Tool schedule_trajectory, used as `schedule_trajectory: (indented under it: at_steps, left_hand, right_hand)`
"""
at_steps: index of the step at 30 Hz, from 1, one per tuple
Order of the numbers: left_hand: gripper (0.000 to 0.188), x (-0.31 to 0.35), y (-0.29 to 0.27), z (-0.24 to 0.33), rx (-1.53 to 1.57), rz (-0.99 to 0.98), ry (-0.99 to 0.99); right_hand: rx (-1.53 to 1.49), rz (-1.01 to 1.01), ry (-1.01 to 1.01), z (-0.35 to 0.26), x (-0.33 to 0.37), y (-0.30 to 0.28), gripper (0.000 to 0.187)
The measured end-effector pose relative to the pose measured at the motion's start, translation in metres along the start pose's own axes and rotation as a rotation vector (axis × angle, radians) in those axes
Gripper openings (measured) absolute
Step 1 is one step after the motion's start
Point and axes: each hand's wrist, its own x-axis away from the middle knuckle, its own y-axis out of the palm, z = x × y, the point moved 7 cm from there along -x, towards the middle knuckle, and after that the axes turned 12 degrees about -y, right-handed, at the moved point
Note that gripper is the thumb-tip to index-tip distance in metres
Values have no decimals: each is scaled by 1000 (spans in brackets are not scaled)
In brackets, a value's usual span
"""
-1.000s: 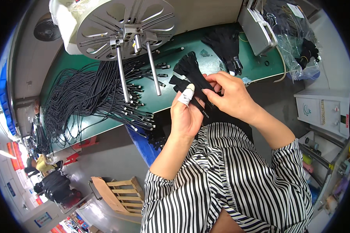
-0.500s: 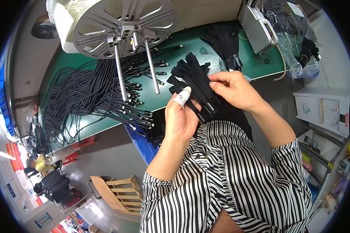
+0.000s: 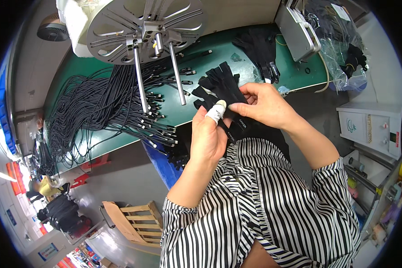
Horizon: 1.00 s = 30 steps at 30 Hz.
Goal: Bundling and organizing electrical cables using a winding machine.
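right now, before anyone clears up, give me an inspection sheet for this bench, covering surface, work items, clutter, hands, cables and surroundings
Surface: green tabletop, partly covered.
Work items: black straps in hand, fanned at the far end; another strap bundle lies on the tabletop.
Clutter: small black ring near the right edge.
Hands: left hand, thumb wrapped in white, holds the straps; right hand touches them, grip unclear.
Cables: large dark heap at left, many plug ends facing right.
Surroundings: metal wheel above the cables; slatted wooden frame below.
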Motion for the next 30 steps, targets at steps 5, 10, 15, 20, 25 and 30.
schedule_trajectory:
  at_steps: [5, 10, 15, 20, 25, 30]
  left_hand:
    - [28, -1, 6, 3, 71, -56, -10]
    - [30, -1, -3, 0, 88, 9, 2]
    - [34, -9, -9, 9, -67, 68, 84]
    - [45, -53, 29, 50, -175, -4, 251]
    - [40, -80, 18, 23, -287, 129, 286]
    - [37, -92, 2, 28, -600, 316, 380]
  right_hand:
    - [-101, -20, 9, 17, -1, 4, 21]
    - [-164, -32, 57, 13, 7, 14, 20]
    - [131, 72, -257, -17, 8, 13, 22]
    - [185, 194, -279, -21, -38, -22, 21]
    - [207, 145, 18, 35, -49, -25, 37]
    - [204, 149, 71, 40, -52, -27, 36]
